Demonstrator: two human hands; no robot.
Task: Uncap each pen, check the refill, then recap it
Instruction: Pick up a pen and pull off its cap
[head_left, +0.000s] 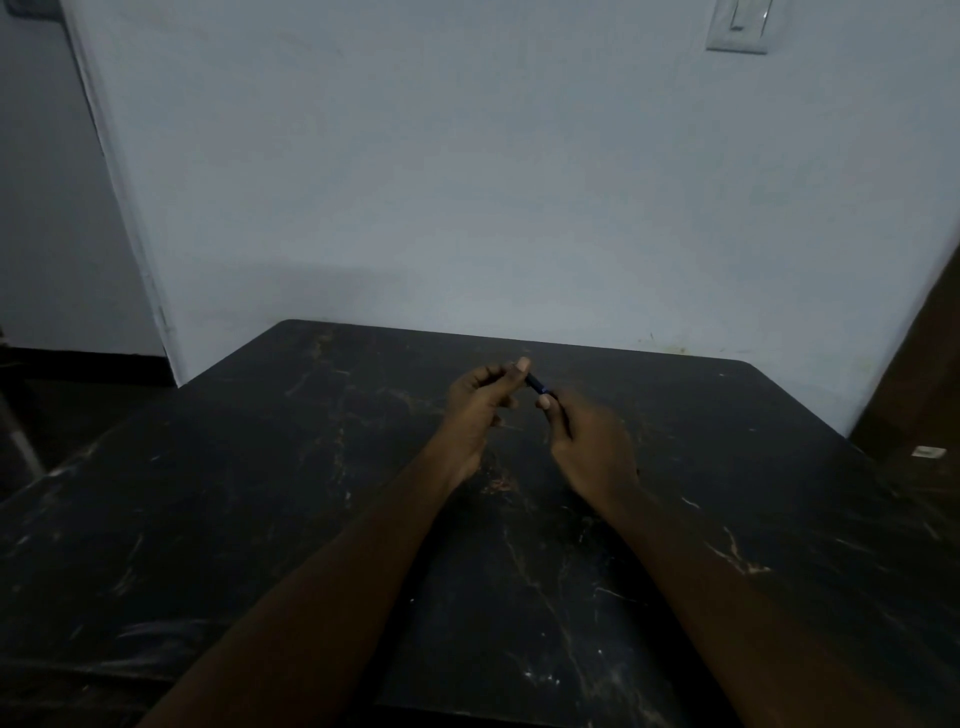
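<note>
A short dark pen (536, 385) with a bluish band is held between both hands above the far middle of the black table (260, 467). My left hand (480, 410) pinches its left end between thumb and fingers. My right hand (587, 441) grips its right end, with the thumb tip just under the pen. Only a small stretch of the pen shows between the fingers; the rest is hidden in the hands. Whether the cap is on or off cannot be told in the dim light.
The scratched black table runs up to a pale wall (467, 182). A light switch plate (740, 26) sits high on the wall at right. A brown door or panel (919, 374) stands at the right edge. A small white object (927, 452) lies at the table's right side.
</note>
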